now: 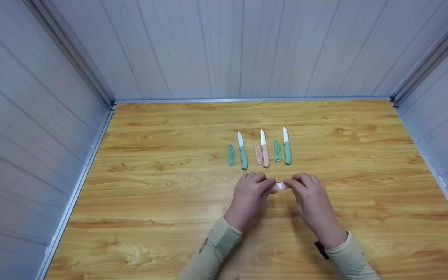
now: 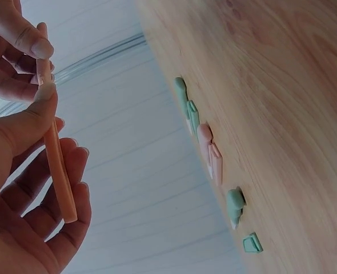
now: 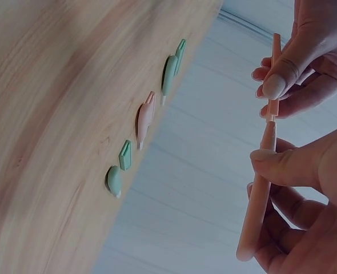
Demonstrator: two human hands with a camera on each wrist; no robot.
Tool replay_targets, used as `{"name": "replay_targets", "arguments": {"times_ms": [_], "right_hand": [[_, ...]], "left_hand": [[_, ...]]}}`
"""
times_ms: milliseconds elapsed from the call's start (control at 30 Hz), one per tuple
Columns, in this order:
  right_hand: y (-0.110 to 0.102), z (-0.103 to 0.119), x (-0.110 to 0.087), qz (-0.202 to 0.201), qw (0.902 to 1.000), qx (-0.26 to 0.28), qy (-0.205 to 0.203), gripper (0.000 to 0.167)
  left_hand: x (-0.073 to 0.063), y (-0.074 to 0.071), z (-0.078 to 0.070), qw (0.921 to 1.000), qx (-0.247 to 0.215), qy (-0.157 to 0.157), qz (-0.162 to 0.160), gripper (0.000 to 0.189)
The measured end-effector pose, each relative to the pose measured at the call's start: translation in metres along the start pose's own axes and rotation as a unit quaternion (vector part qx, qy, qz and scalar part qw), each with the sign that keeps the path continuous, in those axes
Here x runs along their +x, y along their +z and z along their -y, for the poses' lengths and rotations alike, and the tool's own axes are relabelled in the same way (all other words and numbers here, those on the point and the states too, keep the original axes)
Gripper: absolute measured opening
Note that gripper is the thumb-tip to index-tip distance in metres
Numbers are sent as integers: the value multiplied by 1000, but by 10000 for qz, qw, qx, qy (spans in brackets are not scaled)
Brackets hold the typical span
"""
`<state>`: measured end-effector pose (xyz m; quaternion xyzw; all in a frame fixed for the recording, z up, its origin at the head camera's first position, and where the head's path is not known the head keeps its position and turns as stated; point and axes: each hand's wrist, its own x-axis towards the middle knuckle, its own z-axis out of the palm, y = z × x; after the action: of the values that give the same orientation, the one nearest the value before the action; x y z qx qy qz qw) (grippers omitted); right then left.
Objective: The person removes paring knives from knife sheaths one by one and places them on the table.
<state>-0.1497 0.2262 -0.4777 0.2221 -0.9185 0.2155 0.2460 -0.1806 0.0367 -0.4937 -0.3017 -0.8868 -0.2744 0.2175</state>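
Both hands are raised above the table, facing each other at the ends of one pink knife. My left hand pinches its pink sheath between thumb and fingers. The knife's pink handle is gripped by my right hand, thumb on top. Between the hands a short white stretch of blade shows; the rest appears to sit inside the sheath. Beyond the hands lie a green knife at left, a pink knife in the middle and another green knife at right, white blades bare.
Left of each lying knife is its matching cover: a green sheath, a pink sheath and a second green sheath. The wood-grain table is bounded by pale panel walls at the back and both sides.
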Motion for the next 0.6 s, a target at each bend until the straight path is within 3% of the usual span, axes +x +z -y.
{"name": "replay_targets", "arguments": {"times_ms": [267, 600], "right_hand": [[-1, -2, 1, -58, 9999, 70, -68, 27], [-2, -2, 0, -37, 10000, 20, -24, 27]], "left_hand": [[0, -1, 2, 9997, 77, 197, -101, 16], [0, -3, 3, 9999, 98, 111, 52, 19]]}}
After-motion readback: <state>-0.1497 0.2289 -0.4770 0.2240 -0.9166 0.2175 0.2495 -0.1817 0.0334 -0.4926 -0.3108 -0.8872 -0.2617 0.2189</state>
